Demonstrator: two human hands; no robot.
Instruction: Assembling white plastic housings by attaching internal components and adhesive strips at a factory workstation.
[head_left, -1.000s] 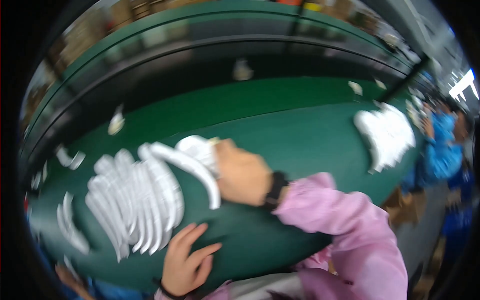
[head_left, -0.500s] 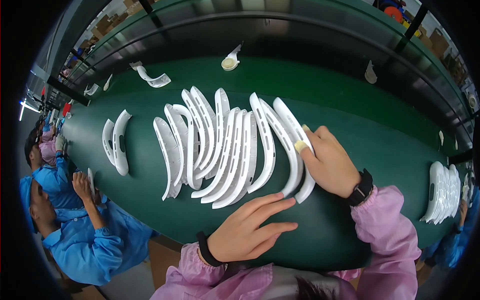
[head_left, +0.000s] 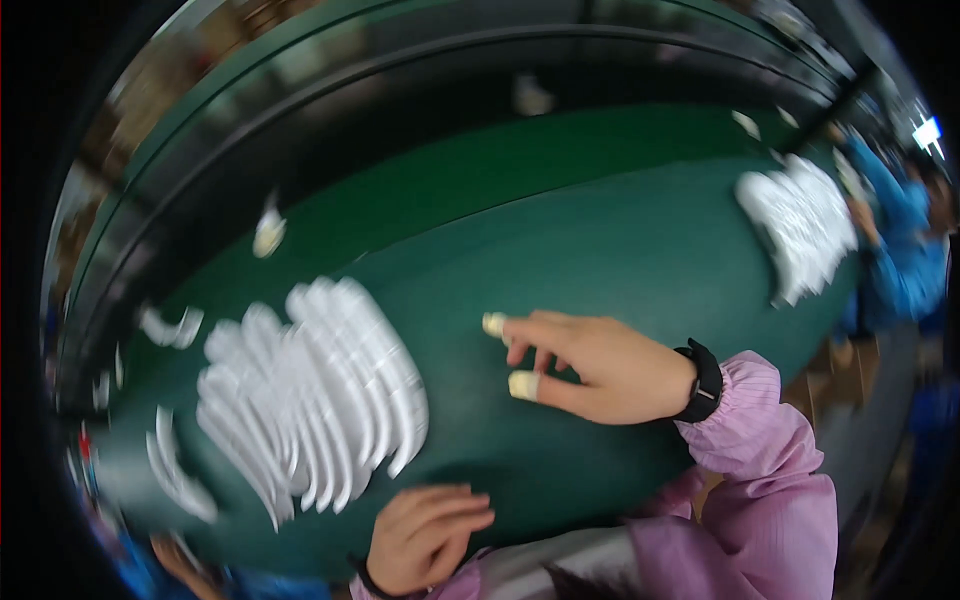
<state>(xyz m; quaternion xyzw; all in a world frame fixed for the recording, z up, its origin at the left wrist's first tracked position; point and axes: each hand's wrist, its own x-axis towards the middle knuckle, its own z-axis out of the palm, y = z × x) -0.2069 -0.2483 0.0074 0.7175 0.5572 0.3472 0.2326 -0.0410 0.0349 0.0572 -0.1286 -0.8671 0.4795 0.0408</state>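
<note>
My right hand is over the green table, holding nothing, thumb and fingers apart. Yellowish covers sit on its thumb and index fingertip. My left hand rests low near the table's front edge, empty, its fingers loosely bent. Just beyond and left of it lies a row of curved white plastic strips, packed side by side and blurred by motion. A second bunch of white curved strips lies at the far right end. Neither hand touches a strip.
A couple of white strips lie apart at the left. Along the back lie small white pieces, one with a yellowish round part. A dark raised barrier runs behind. A co-worker in blue is at the right, another person's hand at lower left.
The view has swung right, so the row of strips appears farther left. My right hand has let go of the end strip and moved away from the row. My left hand has drawn back.
</note>
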